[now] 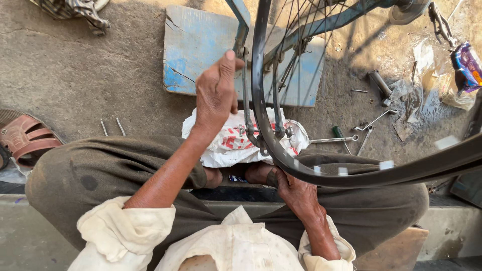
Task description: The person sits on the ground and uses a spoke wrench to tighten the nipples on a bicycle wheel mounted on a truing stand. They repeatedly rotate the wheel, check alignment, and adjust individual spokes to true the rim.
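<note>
Between the knees, left hand (216, 95) grips the fork (242, 40); right hand (296, 193) clasps the wheel rim (261, 100).

Wheel rim (281, 150) and fork blades (246, 100) crowd the centre, bare ground (100, 70) seemingly open left

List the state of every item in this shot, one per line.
left hand: gripping the blue fork blade
right hand: grip on the wheel rim
white plastic bag: crumpled on the ground
spanner: lying flat
sandal: off the foot
blue board: cracked
</note>
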